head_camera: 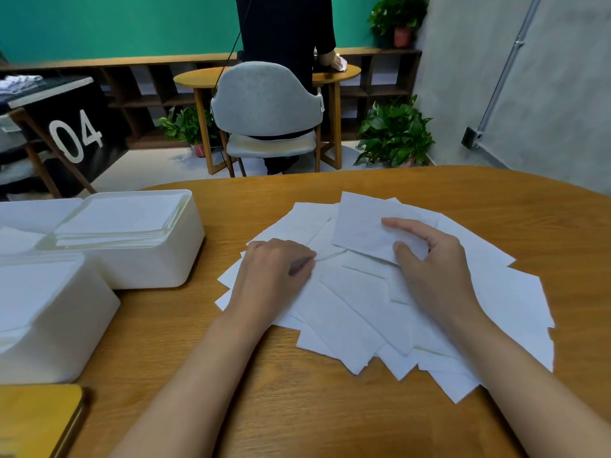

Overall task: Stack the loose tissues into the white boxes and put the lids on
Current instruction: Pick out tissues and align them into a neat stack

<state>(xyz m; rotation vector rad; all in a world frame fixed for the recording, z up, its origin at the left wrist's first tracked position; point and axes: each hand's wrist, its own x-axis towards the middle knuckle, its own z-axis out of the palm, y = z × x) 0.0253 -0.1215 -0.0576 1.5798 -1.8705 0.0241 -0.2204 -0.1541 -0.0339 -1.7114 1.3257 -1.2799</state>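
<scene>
Several loose white tissues (357, 312) lie spread in a messy pile on the wooden table (314, 408). My right hand (433, 269) pinches one tissue (363, 229) between thumb and fingers and holds it lifted over the far side of the pile. My left hand (274, 276) rests on the pile's left part with its fingers curled onto another tissue's edge. At the left stands an open white box (155, 262) with a neat tissue stack (119, 219) inside. A second white box (53, 328), nearer me, also holds tissues.
A yellow lid-like object (36, 418) lies at the table's near left corner. Beyond the table stand a grey chair (267, 107), a smaller round table (195, 79) with a person at it, and potted plants (396, 133). A grey wall is at the right.
</scene>
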